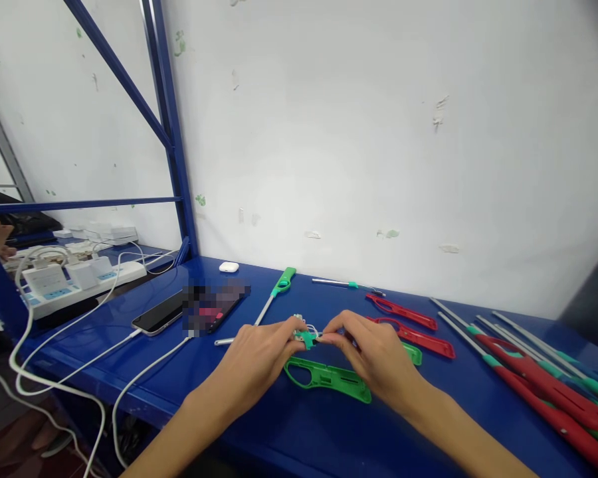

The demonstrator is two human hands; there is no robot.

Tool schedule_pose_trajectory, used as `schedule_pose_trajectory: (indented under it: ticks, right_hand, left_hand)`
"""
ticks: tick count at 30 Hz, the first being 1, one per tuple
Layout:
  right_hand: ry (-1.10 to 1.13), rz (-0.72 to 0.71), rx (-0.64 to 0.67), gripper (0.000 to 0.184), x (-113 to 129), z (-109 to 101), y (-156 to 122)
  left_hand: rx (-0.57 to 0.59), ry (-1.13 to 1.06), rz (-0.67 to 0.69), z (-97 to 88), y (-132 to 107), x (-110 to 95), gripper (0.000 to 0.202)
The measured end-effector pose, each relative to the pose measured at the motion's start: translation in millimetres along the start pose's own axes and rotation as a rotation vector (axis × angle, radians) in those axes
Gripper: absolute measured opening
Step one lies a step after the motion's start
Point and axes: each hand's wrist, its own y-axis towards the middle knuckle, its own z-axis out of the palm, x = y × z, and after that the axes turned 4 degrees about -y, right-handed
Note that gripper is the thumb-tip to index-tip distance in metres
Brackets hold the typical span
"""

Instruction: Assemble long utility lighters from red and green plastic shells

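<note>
Left hand (259, 355), right hand (373, 352): fingertips pinched narrow on small green wired part (307, 339), held just above green handle shell (329, 380). Judged light, rigid plastic, with thin fragile wires. Grip body, not wires.

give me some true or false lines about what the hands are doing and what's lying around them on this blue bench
1. The left hand and right hand both pinch a small green part with thin wires. True.
2. The shell half lying just under the hands is red. False: it is green.
3. Two red shell halves lie beyond the right hand. True.
4. The phone lies to the right of the hands. False: it lies to their left, with a white cable plugged in.
5. A white earbud case sits near the wall. True.
</note>
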Motion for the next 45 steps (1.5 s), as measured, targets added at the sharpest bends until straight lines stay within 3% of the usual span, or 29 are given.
schedule_pose_trajectory:
  ticks: [5, 10, 18, 22, 28, 33, 45]
  right_hand:
    - [0.166, 0.128, 0.073, 0.023, 1.7, -2.0, 2.3]
    - [0.292, 0.228, 0.096, 0.019, 2.8, -2.3, 3.9]
    - [0.265, 0.227, 0.274, 0.018, -0.1, -13.1, 8.9]
    - [0.185, 0.186, 0.414, 0.017, -1.7, -21.6, 11.3]
    - [0.110, 0.162, 0.574, 0.018, 1.8, -19.4, 10.2]
    - [0.086, 0.171, 0.592, 0.017, 3.3, -19.7, 10.8]
    - [0.070, 0.166, 0.493, 0.019, 3.6, -20.1, 10.7]
  left_hand:
    - [-0.169, 0.251, 0.213, 5.5, -1.9, 3.2, 0.021]
    - [-0.248, 0.276, 0.314, 6.7, -0.1, 2.6, 0.021]
    - [-0.050, 0.379, 0.192, 7.5, -0.6, 4.6, 0.006]
    - [0.111, 0.318, 0.140, 7.2, 0.3, 5.4, 0.015]
    - [0.211, 0.305, 0.099, 14.5, -0.2, 8.8, 0.026]
    - [0.234, 0.274, 0.067, 7.9, -0.6, 1.7, 0.024]
    - [0.258, 0.167, -0.006, -3.8, 0.1, -7.8, 0.023]
